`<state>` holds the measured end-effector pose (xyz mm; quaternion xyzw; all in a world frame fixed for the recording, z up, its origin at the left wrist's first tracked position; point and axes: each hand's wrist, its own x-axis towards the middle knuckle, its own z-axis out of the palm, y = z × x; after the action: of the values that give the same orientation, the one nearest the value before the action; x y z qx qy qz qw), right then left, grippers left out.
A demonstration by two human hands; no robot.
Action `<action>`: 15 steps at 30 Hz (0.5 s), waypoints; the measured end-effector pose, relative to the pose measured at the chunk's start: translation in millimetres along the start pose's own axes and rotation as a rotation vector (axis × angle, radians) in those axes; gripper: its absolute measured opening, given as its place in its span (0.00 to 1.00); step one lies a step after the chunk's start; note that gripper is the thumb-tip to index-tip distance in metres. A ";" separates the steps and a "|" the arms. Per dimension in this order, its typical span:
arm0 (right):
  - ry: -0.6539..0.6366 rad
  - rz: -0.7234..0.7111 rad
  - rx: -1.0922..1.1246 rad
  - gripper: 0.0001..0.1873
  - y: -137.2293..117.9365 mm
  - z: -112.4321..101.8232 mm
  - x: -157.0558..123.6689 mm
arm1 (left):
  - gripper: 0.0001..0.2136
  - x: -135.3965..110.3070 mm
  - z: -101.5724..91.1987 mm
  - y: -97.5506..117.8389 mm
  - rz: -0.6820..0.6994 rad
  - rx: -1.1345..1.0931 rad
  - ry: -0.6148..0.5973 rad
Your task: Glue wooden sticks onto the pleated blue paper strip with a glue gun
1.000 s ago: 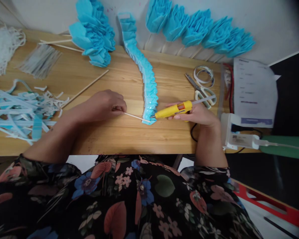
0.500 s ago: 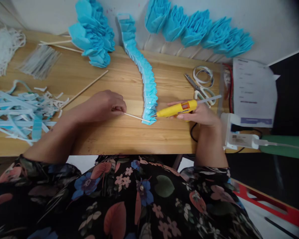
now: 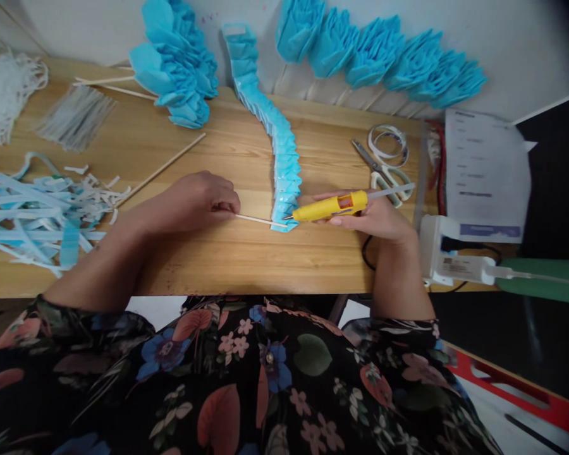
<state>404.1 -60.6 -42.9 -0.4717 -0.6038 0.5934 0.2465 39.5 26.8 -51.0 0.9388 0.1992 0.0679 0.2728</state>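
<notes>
The left hand pinches a thin stick, its fingers drawn close together, and the right hand wraps around a yellow glue gun. The stick's end lies on the near end of the blue folded strip — the gun's tip is right there too. The strip looks light, soft and easy to squash, so its edges seem best to hold. It runs across the wooden surface, toward blue flowers.
</notes>
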 end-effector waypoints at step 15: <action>-0.036 0.033 0.058 0.30 -3.3 -1.9 -1.6 | 0.11 -0.5 3.4 -1.8 0.023 0.040 0.022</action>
<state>405.5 -60.6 -39.1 -0.4634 -0.5828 0.6232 0.2393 39.3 26.3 -54.9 0.9454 0.1930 0.0775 0.2510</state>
